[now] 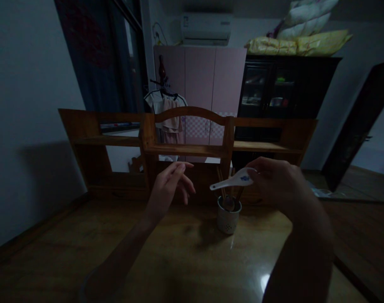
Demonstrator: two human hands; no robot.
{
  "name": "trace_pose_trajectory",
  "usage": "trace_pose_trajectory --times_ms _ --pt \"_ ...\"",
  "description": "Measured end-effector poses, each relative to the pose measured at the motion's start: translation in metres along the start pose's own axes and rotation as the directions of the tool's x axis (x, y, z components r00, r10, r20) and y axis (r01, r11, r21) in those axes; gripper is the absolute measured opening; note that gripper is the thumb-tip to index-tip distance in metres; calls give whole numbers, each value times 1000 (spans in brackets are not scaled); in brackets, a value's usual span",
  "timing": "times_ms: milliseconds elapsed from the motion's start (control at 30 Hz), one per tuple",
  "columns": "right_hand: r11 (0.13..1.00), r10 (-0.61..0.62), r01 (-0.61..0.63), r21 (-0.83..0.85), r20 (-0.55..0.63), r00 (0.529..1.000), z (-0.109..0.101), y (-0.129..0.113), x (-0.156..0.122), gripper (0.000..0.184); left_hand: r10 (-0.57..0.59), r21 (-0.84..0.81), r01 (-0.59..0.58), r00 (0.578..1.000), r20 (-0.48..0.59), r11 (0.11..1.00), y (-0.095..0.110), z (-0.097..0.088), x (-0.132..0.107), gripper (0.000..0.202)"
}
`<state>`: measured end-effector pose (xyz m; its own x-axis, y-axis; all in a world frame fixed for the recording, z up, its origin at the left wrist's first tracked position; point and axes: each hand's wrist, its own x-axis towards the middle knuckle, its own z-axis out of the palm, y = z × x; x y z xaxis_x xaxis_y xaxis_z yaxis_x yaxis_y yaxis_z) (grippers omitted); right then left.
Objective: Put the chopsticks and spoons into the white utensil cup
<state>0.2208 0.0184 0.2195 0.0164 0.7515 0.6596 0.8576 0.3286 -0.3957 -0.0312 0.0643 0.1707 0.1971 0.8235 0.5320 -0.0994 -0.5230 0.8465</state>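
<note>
My right hand [274,185] pinches a white soup spoon [232,181] with a blue pattern by its bowl end. The spoon is held in the air, its handle pointing left and tilted slightly down. Below it on the table stands a light holder [228,221] with several utensils in it, among them chopsticks and a rounded spoon [229,203]. To the left, my left hand [173,181] hovers with its fingers apart and bent, holding nothing. A gap separates it from the spoon's handle.
The shiny wooden table [131,261] carries a wooden shelf unit [188,149] along its back edge, behind the holder. Farther off are a pink wardrobe [199,80], hanging clothes [171,113] and a dark cabinet [286,92]. A wall [30,126] rises on the left.
</note>
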Motion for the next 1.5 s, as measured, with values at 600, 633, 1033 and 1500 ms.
trace_pose_trajectory --times_ms 600,633,1033,1500 --pt "955 233 -177 -238 233 944 24 60 16 17 12 -99 -11 1000 2 995 -1 -9 2 36" --pt "955 241 -180 -236 262 935 29 62 18 17 9 -98 -9 1000 0 995 -1 -10 2 36" --pt "895 446 -358 -266 507 738 85 85 30 19 -4 -81 3 1000 -8 997 0 -10 2 35" --pt "844 513 -452 -289 681 522 109 91 29 19 -7 -78 6 1000 -1 997 1 -11 3 35"
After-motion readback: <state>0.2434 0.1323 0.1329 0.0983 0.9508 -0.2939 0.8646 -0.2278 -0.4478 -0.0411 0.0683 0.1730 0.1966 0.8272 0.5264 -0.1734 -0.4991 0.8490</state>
